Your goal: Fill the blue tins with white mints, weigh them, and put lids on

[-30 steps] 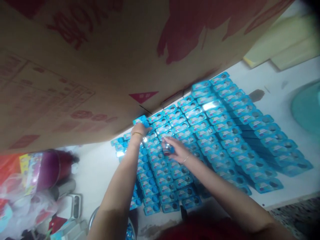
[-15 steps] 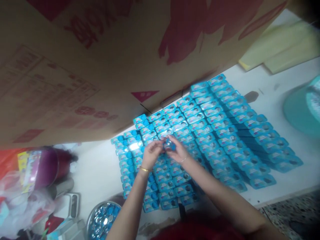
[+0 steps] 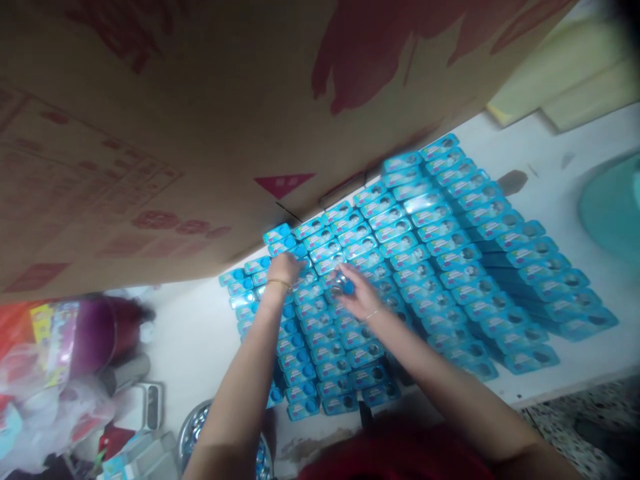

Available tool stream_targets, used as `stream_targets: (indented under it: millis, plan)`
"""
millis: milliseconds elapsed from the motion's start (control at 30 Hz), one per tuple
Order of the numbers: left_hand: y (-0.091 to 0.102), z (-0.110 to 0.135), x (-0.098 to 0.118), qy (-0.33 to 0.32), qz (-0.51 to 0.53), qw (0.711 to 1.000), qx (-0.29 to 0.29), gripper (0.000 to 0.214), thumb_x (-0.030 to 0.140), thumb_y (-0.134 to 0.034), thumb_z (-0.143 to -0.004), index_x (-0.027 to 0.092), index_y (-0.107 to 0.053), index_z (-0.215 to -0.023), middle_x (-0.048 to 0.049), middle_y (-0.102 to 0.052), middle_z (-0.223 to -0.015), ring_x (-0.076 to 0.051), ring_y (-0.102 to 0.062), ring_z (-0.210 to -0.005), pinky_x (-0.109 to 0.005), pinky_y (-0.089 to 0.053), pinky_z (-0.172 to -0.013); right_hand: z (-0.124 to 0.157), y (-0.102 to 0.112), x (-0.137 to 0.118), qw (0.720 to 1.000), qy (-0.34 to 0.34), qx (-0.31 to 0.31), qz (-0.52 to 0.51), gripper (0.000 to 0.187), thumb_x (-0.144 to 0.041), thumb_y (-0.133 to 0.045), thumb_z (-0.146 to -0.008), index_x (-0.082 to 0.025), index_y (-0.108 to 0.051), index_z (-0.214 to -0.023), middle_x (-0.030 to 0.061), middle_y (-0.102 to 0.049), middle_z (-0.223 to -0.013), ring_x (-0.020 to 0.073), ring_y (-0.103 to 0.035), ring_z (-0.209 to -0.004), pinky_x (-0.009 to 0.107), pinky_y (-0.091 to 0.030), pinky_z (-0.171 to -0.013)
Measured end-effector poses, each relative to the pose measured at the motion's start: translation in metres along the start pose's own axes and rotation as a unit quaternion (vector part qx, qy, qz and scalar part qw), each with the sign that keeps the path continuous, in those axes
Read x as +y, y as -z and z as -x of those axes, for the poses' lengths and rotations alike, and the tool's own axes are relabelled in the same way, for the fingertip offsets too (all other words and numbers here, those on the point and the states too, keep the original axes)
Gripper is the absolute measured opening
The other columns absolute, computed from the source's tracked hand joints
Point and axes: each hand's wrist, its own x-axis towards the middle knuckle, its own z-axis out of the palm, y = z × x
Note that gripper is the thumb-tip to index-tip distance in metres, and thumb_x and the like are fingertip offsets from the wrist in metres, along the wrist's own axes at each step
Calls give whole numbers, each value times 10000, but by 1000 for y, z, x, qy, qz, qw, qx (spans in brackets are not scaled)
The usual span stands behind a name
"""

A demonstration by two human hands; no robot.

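Observation:
Rows of small blue packs (image 3: 430, 253) lie tightly side by side on a white table (image 3: 200, 333). My left hand (image 3: 285, 268), with a gold bangle at the wrist, reaches to the far left packs near the cardboard, fingers curled down onto one. My right hand (image 3: 357, 293) hovers over the middle rows with its fingers pinched round several small shiny round pieces (image 3: 343, 287).
A big printed cardboard box (image 3: 200, 120) leans over the far side of the table. A metal bowl of shiny round pieces (image 3: 193, 433) sits near me under my left arm. A teal basin (image 3: 613, 207) stands at right; bags and a purple container (image 3: 100, 333) at left.
Half a second ago both hands met over the middle rows. My left hand has since gone out to the far left packs, while the right stays over the middle.

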Motion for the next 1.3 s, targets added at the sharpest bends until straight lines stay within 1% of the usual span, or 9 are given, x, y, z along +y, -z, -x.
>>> stream_targets:
  millis: [233, 333, 400, 467, 600, 733, 833, 1000, 1300]
  plan:
    - [7, 10, 2, 5, -79, 997, 20, 345, 503, -618, -742, 178, -584, -631, -125, -663, -800, -281, -624, -839, -307, -418, -659, 3, -5, 1, 1000, 16, 9, -12, 328, -424, -744, -631, -216, -570, -815, -43, -596, -713, 62, -512, -517, 160, -347, -383]
    - [2, 40, 1, -89, 92, 991, 50, 273, 437, -578, -797, 177, -615, -870, -70, -654, -813, -200, -616, -736, -275, -435, -641, 8, -4, 0, 999, 30, 30, -5, 348, -451, -748, -615, -218, -573, -805, -36, -583, -690, 72, -522, -544, 160, -376, -402]
    - [-4, 68, 2, -184, 234, 955, 16, 337, 433, -573, -808, 193, -577, -1046, -48, -649, -900, -153, -599, -693, -256, -453, -633, 13, -5, 1, 999, 34, 33, -3, 346, -459, -746, -613, -216, -577, -792, -33, -578, -689, 75, -516, -548, 159, -374, -398]
    - [-11, 96, 3, -256, 287, 923, -3, 309, 426, -591, -805, 200, -592, -1015, -45, -633, -919, -144, -589, -721, -256, -465, -668, 17, -7, 5, 999, 36, 33, 5, 340, -457, -747, -612, -208, -581, -773, -32, -573, -693, 73, -503, -540, 157, -353, -381]
    - [-23, 124, -2, -284, 272, 916, 78, 186, 368, -550, -852, 192, -599, -812, -43, -593, -832, -147, -571, -764, -262, -462, -724, 22, -13, 13, 996, 54, 67, 30, 357, -468, -750, -608, -193, -571, -747, -34, -562, -683, 70, -496, -518, 154, -321, -346]
    - [-32, 104, -17, -256, 288, 901, 201, 154, 336, -551, -858, 187, -570, -828, -26, -576, -807, -134, -560, -741, -248, -461, -687, 24, -11, 14, 995, 47, 74, 47, 371, -492, -729, -635, -188, -573, -779, -27, -587, -684, 78, -533, -512, 153, -312, -338]
    - [-39, 80, -28, -279, 239, 896, 249, 154, 314, -532, -872, 177, -560, -809, -24, -568, -783, -135, -547, -730, -259, -459, -692, 24, -4, 11, 998, 27, 40, 26, 334, -463, -721, -651, -185, -589, -781, -17, -618, -683, 89, -554, -516, 166, -353, -363]
    - [-48, 63, -39, -371, 42, 907, 195, 220, 251, -418, -923, 176, -624, -915, -79, -633, -924, -191, -552, -883, -338, -423, -799, 26, 8, 9, 999, -17, -21, -18, 211, -324, -688, -660, -181, -638, -808, 9, -667, -740, 120, -605, -588, 193, -437, -426]
    - [-49, 79, -28, -283, -169, 932, 150, 347, 225, -390, -909, 205, -557, -1213, -120, -600, -1141, -285, -482, -1029, -434, -339, -796, 32, 15, 14, 998, -35, -23, 52, 301, -462, -687, -722, -203, -616, -860, -29, -624, -699, 69, -558, -504, 145, -367, -366]
